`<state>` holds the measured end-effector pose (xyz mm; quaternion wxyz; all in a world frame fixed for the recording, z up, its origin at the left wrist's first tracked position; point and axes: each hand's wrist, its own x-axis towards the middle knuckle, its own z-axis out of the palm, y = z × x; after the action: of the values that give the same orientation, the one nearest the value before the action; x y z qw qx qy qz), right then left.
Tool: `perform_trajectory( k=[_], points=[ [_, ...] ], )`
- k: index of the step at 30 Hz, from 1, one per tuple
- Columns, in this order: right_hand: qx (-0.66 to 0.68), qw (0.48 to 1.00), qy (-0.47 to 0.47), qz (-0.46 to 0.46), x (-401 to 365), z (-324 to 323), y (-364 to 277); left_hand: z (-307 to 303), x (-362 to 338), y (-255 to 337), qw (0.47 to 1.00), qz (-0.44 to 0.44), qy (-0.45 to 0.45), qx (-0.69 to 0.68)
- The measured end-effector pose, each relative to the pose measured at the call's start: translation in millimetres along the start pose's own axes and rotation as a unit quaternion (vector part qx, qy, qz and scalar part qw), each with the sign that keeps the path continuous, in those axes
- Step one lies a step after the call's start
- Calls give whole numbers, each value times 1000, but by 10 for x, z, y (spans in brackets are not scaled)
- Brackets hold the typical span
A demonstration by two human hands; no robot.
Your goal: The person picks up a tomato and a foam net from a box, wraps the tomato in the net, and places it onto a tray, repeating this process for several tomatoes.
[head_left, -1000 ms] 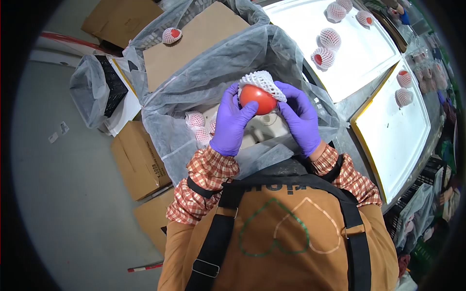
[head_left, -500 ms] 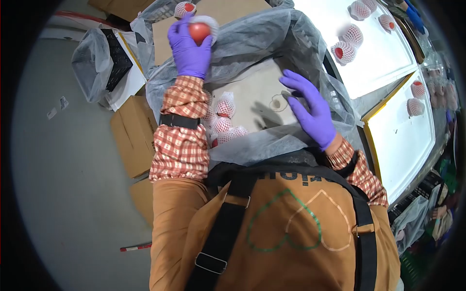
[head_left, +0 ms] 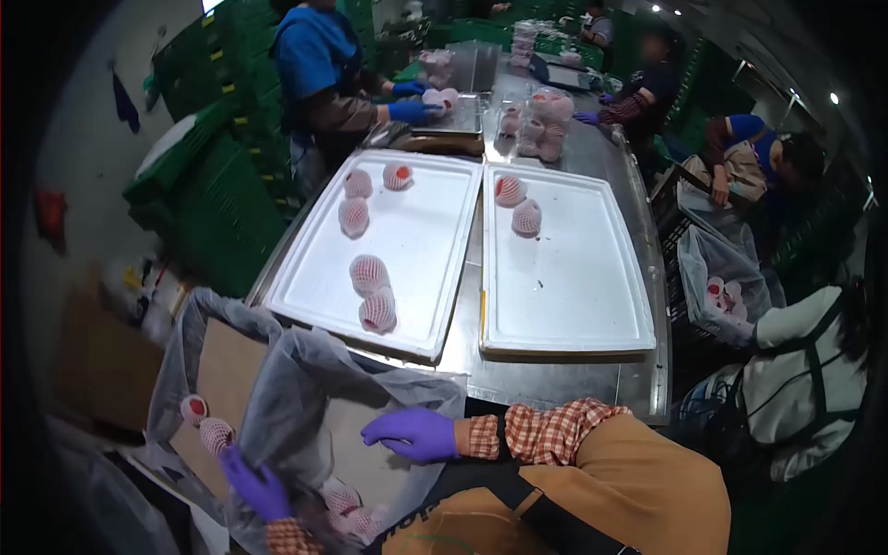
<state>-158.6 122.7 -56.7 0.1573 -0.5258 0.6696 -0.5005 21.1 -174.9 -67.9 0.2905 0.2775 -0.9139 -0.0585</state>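
In the lower left, my left hand [head_left: 257, 486], in a purple glove, has its fingers apart over the left lined box [head_left: 227, 361]. Just beyond its fingertips lies a red round fruit in a white foam net [head_left: 215, 435]; contact is hard to make out. Another netted fruit [head_left: 193, 408] sits above it on the cardboard sheet. My right hand [head_left: 412, 435], gloved alike, stretches its fingers leftward above the nearer lined box [head_left: 347, 435], with nothing visible in them. Several netted fruits [head_left: 344, 499] rest at that box's bottom edge.
On the metal table [head_left: 499, 375] are a left white foam tray [head_left: 425, 268] with several netted fruits and a right white tray [head_left: 573, 287] with two. Clear packs [head_left: 546, 125] stand farther back. Co-workers [head_left: 319, 74] flank the table. Another lined crate [head_left: 717, 268] stands right.
My view has swung up to the table and co-workers. My left hand held a red fruit in a foam net; now its fingers are apart beside a netted fruit.
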Motion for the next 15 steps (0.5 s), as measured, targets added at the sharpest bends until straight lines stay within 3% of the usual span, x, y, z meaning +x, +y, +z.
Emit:
perform_trajectory(
  k=[2,3,4,5,8,9,11,13,15],
  points=[
    [-4,1000,20,-14,-41,59,40,109,-301,275,984,112,-98,-100],
    [-12,1000,16,-5,-58,74,65,293,-549,299,973,90,-189,-100],
    [-17,1000,13,5,-23,74,68,390,-682,289,952,212,-197,-102],
    [-23,999,25,2,-31,91,109,438,-849,359,951,163,-256,-65],
    [-46,995,64,-53,-39,170,176,973,-1366,-176,919,177,-338,102],
    [-49,995,70,-58,-38,163,168,1090,-1482,-312,920,182,-332,105],
    [-50,999,12,-15,-36,140,153,1223,-1573,-441,955,70,-278,76],
    [-64,998,13,-12,-30,155,176,1244,-1482,-572,946,44,-319,44],
    [-65,998,7,-3,-26,162,185,1157,-1254,-509,860,-53,-505,-43]
  ],
)
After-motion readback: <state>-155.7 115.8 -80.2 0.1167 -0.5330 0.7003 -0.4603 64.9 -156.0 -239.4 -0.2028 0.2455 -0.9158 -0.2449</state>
